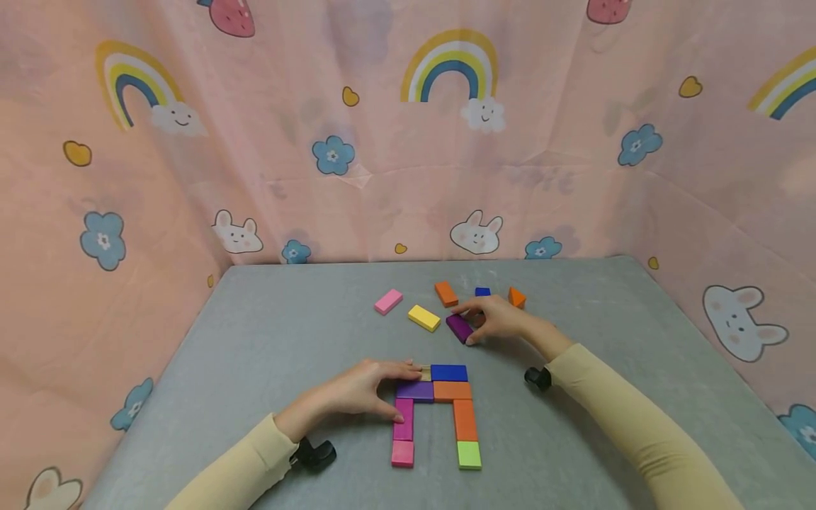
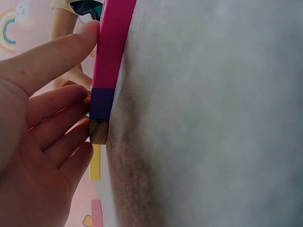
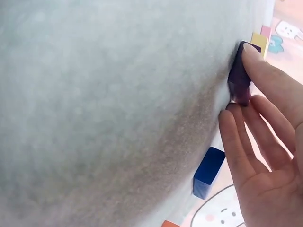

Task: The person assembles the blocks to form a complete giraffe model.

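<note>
Right hand (image 1: 496, 317) pinching dark-purple block (image 1: 458, 327), tabletop (image 1: 576, 297) edge beyond it; left hand (image 1: 357, 388) spread wide, thumb touching magenta block (image 1: 406, 416), wooden block (image 1: 426, 374) partly hidden underneath

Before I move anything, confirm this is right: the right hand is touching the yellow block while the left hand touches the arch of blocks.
Not quite: the right hand is touching the purple block. The yellow block lies apart from that hand, as the head view shows. The left hand does touch the arch of blocks.
</note>
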A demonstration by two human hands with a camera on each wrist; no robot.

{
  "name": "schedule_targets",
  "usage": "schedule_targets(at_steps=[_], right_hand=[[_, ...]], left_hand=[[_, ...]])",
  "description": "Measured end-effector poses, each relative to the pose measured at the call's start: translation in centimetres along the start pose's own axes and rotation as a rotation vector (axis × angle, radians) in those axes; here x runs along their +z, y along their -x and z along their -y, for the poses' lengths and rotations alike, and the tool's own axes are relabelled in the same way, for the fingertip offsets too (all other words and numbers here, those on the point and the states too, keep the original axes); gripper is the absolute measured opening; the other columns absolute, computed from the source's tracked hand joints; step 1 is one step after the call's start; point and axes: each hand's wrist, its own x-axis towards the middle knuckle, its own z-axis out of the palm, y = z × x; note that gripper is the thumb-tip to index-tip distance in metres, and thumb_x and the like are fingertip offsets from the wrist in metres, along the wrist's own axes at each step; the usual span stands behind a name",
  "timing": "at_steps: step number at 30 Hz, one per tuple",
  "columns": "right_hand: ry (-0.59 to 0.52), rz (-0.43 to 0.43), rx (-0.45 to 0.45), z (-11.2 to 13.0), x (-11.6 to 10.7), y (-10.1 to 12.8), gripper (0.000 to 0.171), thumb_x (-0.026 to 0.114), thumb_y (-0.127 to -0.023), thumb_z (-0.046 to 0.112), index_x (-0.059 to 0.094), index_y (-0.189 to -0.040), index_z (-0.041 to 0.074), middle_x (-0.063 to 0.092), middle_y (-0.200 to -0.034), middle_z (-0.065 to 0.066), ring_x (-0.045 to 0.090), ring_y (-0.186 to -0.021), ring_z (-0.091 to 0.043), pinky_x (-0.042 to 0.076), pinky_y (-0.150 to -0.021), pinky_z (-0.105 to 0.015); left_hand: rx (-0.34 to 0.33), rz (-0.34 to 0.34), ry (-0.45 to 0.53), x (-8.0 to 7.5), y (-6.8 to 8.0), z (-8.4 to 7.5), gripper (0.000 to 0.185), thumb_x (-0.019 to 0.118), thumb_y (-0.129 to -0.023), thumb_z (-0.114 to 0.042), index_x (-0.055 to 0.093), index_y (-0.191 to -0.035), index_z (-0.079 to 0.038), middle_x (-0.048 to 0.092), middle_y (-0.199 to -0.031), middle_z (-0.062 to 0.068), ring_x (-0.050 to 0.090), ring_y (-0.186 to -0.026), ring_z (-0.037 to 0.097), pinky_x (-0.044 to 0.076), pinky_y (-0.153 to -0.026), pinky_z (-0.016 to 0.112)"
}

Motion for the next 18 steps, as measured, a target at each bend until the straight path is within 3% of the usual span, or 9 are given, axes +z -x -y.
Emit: schedule_targets(at_steps=[6, 11, 18], right_hand=[[-0.016, -0.075, -0.013, 0.3, 0.2, 1.0, 0.061, 0.082, -0.073, 0.029, 0.061, -0.125, 0.005, 0.064, -0.117, -0.013, 0.063, -0.103, -0.027, 0.055, -0.086, -0.038], [-0.024, -0.146, 0.04, 1.3, 0.4, 3.3, 0.062, 0.083, -0.071, 0.033, 0.063, -0.12, 0.002, 0.064, -0.113, -0.013, 0.063, -0.101, -0.026, 0.056, -0.083, -0.036], [0.04, -0.202, 0.05, 1.9, 1.4, 6.4, 0.063, 0.083, -0.069, 0.042, 0.065, -0.115, 0.003, 0.068, -0.106, -0.009, 0.064, -0.094, -0.022, 0.057, -0.078, -0.034]], left_hand=[[-0.001, 0.001, -0.007, 0.0, 0.0, -0.1, 0.066, 0.078, -0.077, -0.035, 0.052, -0.137, -0.024, 0.045, -0.145, -0.009, 0.034, -0.139, 0.01, 0.033, -0.112, 0.042], [0.007, -0.004, -0.017, 0.0, 0.0, 0.0, 0.066, 0.078, -0.077, -0.034, 0.052, -0.137, -0.023, 0.045, -0.145, -0.01, 0.035, -0.139, 0.01, 0.033, -0.112, 0.042], [0.016, -0.011, -0.011, 0.1, 0.0, 0.0, 0.066, 0.079, -0.077, -0.032, 0.053, -0.136, -0.021, 0.046, -0.144, -0.008, 0.035, -0.139, 0.012, 0.034, -0.111, 0.041]])
